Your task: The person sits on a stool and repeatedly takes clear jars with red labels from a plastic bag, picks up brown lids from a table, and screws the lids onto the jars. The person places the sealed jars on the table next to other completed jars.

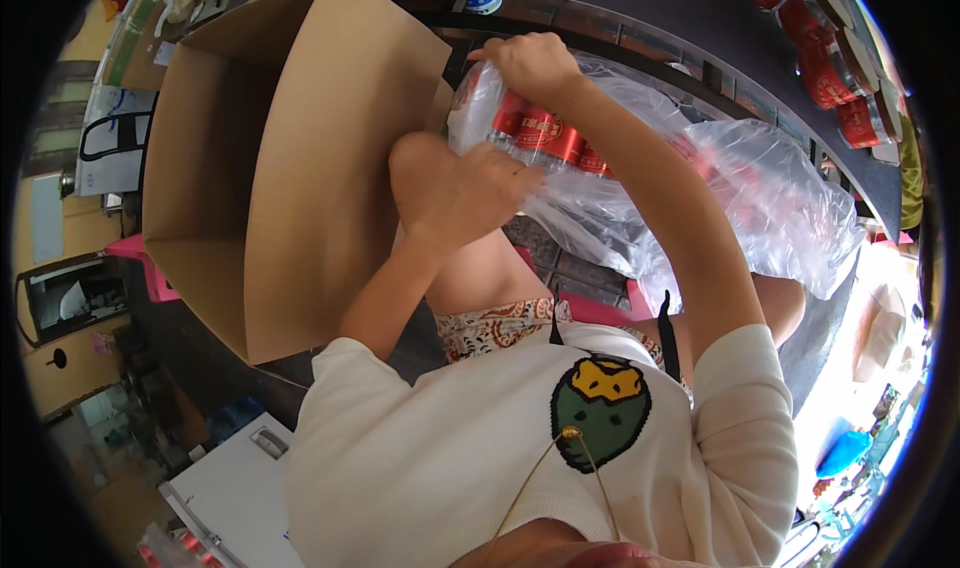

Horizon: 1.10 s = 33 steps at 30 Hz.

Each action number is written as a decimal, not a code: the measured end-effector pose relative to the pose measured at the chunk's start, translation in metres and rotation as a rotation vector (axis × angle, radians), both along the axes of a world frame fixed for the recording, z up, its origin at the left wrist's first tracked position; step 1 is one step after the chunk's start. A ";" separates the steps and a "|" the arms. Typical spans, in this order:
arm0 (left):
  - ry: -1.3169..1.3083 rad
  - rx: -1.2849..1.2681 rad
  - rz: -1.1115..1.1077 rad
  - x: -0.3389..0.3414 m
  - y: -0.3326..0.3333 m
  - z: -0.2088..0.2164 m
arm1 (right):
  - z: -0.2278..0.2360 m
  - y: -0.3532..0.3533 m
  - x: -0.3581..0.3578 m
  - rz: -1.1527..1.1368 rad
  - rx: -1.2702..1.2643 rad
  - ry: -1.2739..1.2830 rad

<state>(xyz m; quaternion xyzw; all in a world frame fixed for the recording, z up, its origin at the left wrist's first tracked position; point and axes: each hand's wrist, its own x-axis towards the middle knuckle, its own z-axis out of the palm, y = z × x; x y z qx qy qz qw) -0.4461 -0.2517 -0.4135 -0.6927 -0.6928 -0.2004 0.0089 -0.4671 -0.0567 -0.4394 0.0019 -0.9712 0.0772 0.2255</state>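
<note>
A clear plastic bag (pixel 780 183) lies across my lap, with several clear containers (pixel 540 133) with red labels lined up inside it. My right hand (pixel 530 68) reaches over the row's far left end, fingers curled down onto the bag there. Lower down, my left hand (pixel 478 196) is closed on the near side of the bag, its fingers bunching the loose film. Part of the row is hidden behind my right forearm and blurred by the crinkled plastic. Just left of my hands stands a large open cardboard box (pixel 320 158), its tall flap raised beside my knee.
Along the far side runs a dark table (pixel 640 3) with a metal frame beneath it. Several jars with red labels (pixel 820 53) stand on its right part. Pink plastic (pixel 590 306) shows under my legs. A white cabinet (pixel 235 493) is at the lower left.
</note>
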 end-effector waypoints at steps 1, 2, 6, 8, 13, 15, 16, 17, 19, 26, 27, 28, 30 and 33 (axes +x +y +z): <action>-0.005 -0.015 0.012 0.003 -0.003 0.002 | -0.005 0.004 -0.001 -0.019 0.021 -0.013; -0.012 -0.029 0.024 0.006 -0.005 0.004 | -0.004 0.007 0.001 -0.039 0.045 -0.028; -0.106 0.039 0.026 0.011 -0.013 0.008 | 0.004 0.018 -0.007 -0.177 -0.120 -0.089; -0.090 0.028 0.061 0.006 -0.019 0.011 | 0.009 0.024 0.005 -0.049 -0.287 -0.207; 0.045 0.057 0.084 -0.014 -0.025 0.003 | 0.038 -0.009 0.039 0.267 -0.203 -0.163; 0.157 0.050 0.089 -0.022 -0.016 0.006 | 0.022 -0.016 0.037 0.147 0.042 -0.051; 0.131 0.037 0.076 -0.024 -0.014 0.010 | 0.011 -0.019 0.033 0.090 0.165 0.007; 0.106 0.023 0.065 -0.027 -0.013 0.014 | 0.004 -0.019 0.023 0.108 0.189 0.096; 0.033 0.046 0.041 -0.026 -0.011 0.014 | 0.007 -0.021 0.005 0.059 0.269 -0.010; -0.079 0.006 0.010 -0.005 -0.017 -0.005 | 0.000 0.000 -0.032 -0.056 0.238 -0.125; -0.086 -0.004 0.013 -0.001 -0.018 -0.004 | -0.002 0.006 -0.035 -0.071 0.236 -0.117; -0.099 -0.008 0.009 0.003 -0.020 -0.004 | -0.004 0.011 -0.035 -0.087 0.236 -0.108; -0.121 -0.020 -0.006 0.013 -0.023 -0.002 | -0.004 0.017 -0.034 -0.113 0.213 -0.139; -0.063 -0.080 -0.004 0.022 -0.026 0.008 | 0.003 0.019 -0.026 -0.125 0.157 -0.225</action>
